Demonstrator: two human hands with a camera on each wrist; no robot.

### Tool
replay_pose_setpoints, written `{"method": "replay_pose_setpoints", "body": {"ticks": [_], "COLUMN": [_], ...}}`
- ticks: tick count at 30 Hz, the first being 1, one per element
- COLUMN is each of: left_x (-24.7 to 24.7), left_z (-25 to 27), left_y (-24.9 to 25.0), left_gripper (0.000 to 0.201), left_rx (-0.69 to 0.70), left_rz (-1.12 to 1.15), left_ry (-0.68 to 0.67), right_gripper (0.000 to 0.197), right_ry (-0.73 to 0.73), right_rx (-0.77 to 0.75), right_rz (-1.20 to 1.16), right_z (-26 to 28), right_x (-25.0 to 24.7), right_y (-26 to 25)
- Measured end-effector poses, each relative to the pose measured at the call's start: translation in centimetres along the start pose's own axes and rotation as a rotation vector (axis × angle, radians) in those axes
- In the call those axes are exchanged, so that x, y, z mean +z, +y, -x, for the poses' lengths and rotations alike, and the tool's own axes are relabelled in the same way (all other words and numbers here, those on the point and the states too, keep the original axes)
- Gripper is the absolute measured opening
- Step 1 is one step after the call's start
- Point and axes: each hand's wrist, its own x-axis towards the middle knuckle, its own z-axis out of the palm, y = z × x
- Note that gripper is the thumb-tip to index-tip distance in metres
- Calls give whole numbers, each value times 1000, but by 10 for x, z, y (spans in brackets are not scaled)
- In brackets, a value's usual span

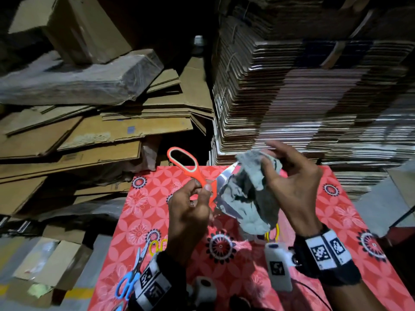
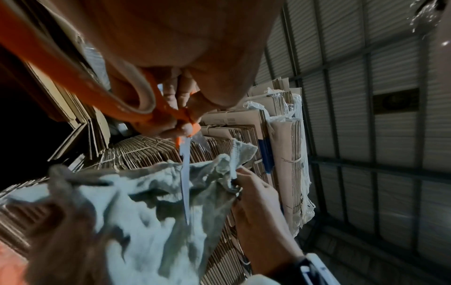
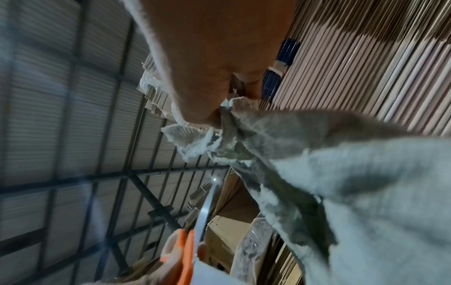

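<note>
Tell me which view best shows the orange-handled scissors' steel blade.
Left wrist: steel blade visible nearly full length against the crumpled grey cloth. Head shows only part of it; right wrist, a short blurred strip.

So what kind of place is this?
Probably a cardboard storeroom or warehouse: tied stacks of flattened boxes, loose cardboard sheets piled beside them, and corrugated metal sheeting on a steel frame.
</note>
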Motion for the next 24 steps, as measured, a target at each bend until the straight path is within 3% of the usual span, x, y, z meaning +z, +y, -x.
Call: {"method": "replay_pose_setpoints", "body": {"ticks": [7,12,18,21,24], "left_x": [5,1,-1,-2,1], "left_z": [-8,-6,-7,-5,-4], "left_y": [5,5,3,6,8], "left_gripper": [25,28,19,27,25], "left_rx": [65,82,71,42,33], "left_rz": [-42,-125,-79,-107,-105], "left_ry": [-25,-23,-34,-29,-30], "right_gripper": [31,24,22,25,23], "right_ry": [-209,-87,-193,-90,-82], "right_rx": [-186,-183,-249,-137,-167], "right_rz": [46,128,111,73,105], "right_z": [45,25,46,24,26], "right_x": [27,26,39,32,33], "right_y": [-31,-15,-25,-8,-11]}}
